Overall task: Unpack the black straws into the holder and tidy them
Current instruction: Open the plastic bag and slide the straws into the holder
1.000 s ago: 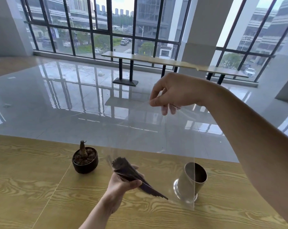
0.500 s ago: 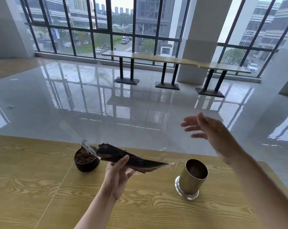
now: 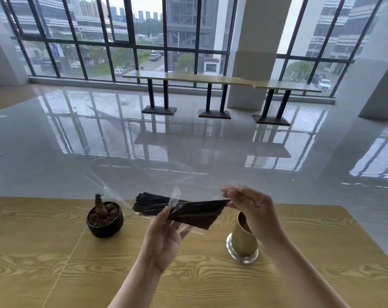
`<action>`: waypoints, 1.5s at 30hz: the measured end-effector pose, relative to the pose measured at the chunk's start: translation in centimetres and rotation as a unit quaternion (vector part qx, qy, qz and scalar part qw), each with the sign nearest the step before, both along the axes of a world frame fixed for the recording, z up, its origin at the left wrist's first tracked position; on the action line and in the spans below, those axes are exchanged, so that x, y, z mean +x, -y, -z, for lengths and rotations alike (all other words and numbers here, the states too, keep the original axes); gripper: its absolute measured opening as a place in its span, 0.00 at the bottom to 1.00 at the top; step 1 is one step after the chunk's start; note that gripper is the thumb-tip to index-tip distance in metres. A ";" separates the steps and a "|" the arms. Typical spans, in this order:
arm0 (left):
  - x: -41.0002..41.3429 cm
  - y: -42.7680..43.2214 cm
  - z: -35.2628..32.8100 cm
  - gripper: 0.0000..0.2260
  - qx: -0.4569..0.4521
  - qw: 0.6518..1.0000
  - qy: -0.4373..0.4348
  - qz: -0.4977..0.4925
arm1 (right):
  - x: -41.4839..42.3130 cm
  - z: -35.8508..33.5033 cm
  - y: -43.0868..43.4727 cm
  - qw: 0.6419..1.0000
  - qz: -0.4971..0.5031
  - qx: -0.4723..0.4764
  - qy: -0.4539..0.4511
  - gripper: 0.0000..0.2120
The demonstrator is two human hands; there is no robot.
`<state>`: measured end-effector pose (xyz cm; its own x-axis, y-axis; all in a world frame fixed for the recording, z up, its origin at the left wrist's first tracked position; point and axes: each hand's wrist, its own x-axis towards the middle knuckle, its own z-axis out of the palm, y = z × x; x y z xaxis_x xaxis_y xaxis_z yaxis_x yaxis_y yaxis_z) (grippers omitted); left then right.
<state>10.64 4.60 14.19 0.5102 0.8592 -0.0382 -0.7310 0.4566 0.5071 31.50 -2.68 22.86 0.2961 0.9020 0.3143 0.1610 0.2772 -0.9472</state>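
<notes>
A bundle of black straws [image 3: 188, 211] lies nearly level above the wooden table, with a clear plastic wrapper [image 3: 113, 193] loose around it and trailing off to the left. My left hand [image 3: 164, 238] grips the bundle from below at its middle. My right hand [image 3: 253, 210] pinches the bundle's right end with its fingertips. A gold metal holder [image 3: 243, 241] on a clear glass base stands on the table just under my right hand, partly hidden by it. No straws show in the holder.
A small black pot [image 3: 105, 220] with a brown plant stub stands on the table to the left of the straws. The wooden table [image 3: 55, 274] ends at its far edge just behind the pot. Beyond it lies glossy floor.
My right hand came down from mid-air, where it had let go of the wrapper, and closed on the right end of the straws. My left hand levelled the bundle.
</notes>
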 end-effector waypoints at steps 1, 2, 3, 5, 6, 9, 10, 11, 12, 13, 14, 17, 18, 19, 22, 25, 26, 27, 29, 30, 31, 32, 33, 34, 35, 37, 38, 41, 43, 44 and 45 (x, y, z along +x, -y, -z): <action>0.1 0.0 -0.2 0.26 -0.004 1.000 0.017 0.003 | 0.1 -0.5 -0.1 1.000 -0.003 0.012 0.008 0.12; 0.3 0.0 -0.2 0.29 -0.012 0.999 0.036 0.000 | 0.3 -1.0 -0.2 1.000 -0.008 0.008 0.025 0.12; 0.5 -0.1 -0.2 0.31 -0.014 0.998 0.054 -0.008 | 0.4 -1.3 -0.2 0.999 -0.010 -0.003 0.041 0.12; 0.8 0.0 -0.4 0.29 -0.008 0.997 0.072 -0.018 | 0.8 -1.9 -0.4 1.000 -0.002 -0.003 0.019 0.10; 1.0 0.1 -0.6 0.28 -0.004 0.997 0.077 -0.017 | 1.0 -2.2 -0.6 1.000 0.001 -0.001 -0.004 0.09; 1.4 -0.1 -0.7 0.28 0.001 0.995 0.091 -0.030 | 1.5 -2.8 -0.6 1.000 0.001 -0.005 0.008 0.07; 1.4 -0.2 -0.9 0.28 0.004 0.995 0.097 -0.033 | 1.7 -2.8 -0.5 1.000 0.006 0.000 0.008 0.08; 1.3 -0.4 -1.2 0.28 0.005 0.994 0.102 -0.037 | 1.8 -2.8 -0.4 1.000 0.014 0.005 0.003 0.08; 1.3 -0.6 -1.4 0.27 0.003 0.993 0.105 -0.044 | 1.8 -2.7 -0.1 1.000 0.020 0.009 -0.003 0.08; 1.3 -0.7 -1.6 0.25 0.002 0.993 0.108 -0.050 | 1.8 -2.5 0.1 0.999 0.028 0.018 -0.010 0.07; 1.4 -0.7 -1.7 0.24 0.000 0.993 0.111 -0.051 | 1.9 -2.3 0.4 0.999 0.038 0.030 -0.025 0.07; 1.9 -0.8 -1.9 0.22 -0.018 0.993 0.107 -0.051 | 2.2 -1.2 1.3 0.997 0.003 0.024 -0.068 0.10; 2.2 -0.8 -2.1 0.23 -0.018 0.994 0.098 -0.053 | 2.2 -0.7 1.5 0.998 -0.031 -0.005 -0.058 0.14; 2.6 -0.8 -2.1 0.26 -0.017 0.995 0.088 -0.053 | 2.1 -0.1 1.8 0.997 -0.055 -0.036 -0.038 0.17; 3.4 -0.9 -1.7 0.29 -0.021 0.997 0.065 -0.043 | 2.0 0.9 2.3 0.997 -0.011 -0.061 -0.043 0.10; 4.0 -0.7 -0.6 0.24 0.004 0.997 0.072 -0.003 | 2.7 1.1 2.9 0.997 0.067 -0.004 -0.045 0.06; 4.2 -0.6 -0.3 0.25 0.014 0.997 0.079 0.016 | 3.0 0.9 3.1 0.996 0.082 0.009 -0.041 0.05; 4.6 -0.4 0.0 0.26 0.018 0.996 0.083 0.031 | 3.1 0.9 3.3 0.995 0.093 0.012 -0.041 0.05; 5.7 -0.1 0.5 0.29 0.002 0.997 0.074 0.037 | 3.5 1.2 3.9 0.994 0.099 -0.005 -0.047 0.05; 6.4 0.1 0.9 0.31 -0.010 0.998 0.059 0.029 | 3.7 1.4 4.2 0.993 0.106 -0.012 -0.055 0.06; 7.1 0.3 1.1 0.32 -0.016 0.999 0.044 0.021 | 4.1 1.6 4.6 0.990 0.119 -0.009 -0.070 0.07; 7.7 0.6 1.3 0.31 -0.017 0.999 0.033 0.018 | 4.5 1.7 5.1 0.987 0.133 -0.002 -0.088 0.08; 8.4 0.8 1.4 0.29 -0.017 0.999 0.029 0.020 | 4.9 1.9 5.5 0.985 0.143 0.003 -0.099 0.10; 9.0 1.0 1.4 0.27 -0.019 0.999 0.027 0.023 | 5.2 2.0 5.9 0.984 0.148 0.004 -0.100 0.10; 9.6 1.2 1.5 0.25 -0.022 0.999 0.022 0.024 | 5.4 2.3 6.3 0.983 0.154 0.005 -0.097 0.10; 10.7 1.4 1.5 0.22 -0.035 0.999 -0.007 0.027 | 6.0 2.9 7.0 0.979 0.176 0.010 -0.106 0.09; 11.3 1.5 1.6 0.20 -0.045 0.998 -0.021 0.032 | 6.3 3.0 7.3 0.976 0.189 0.011 -0.109 0.08; 13.0 2.0 1.6 0.09 -0.067 0.996 -0.030 0.055 | 7.3 3.6 8.3 0.971 0.213 0.014 -0.112 0.09; 14.3 2.4 1.6 0.05 -0.083 0.993 -0.022 0.076 | 7.9 4.0 8.8 0.969 0.216 0.010 -0.115 0.11; 14.9 2.7 1.5 0.03 -0.092 0.992 -0.013 0.088 | 8.2 4.3 9.1 0.971 0.211 0.000 -0.112 0.12; 15.6 2.9 1.6 0.03 -0.098 0.990 -0.006 0.102 | 8.4 4.6 9.3 0.973 0.205 -0.014 -0.105 0.13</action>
<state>26.25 1.73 12.60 0.6708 0.7139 -0.2011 -0.6079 0.6845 0.4023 39.88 -11.95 18.23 0.6885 0.7013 0.1848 0.0549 0.2038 -0.9775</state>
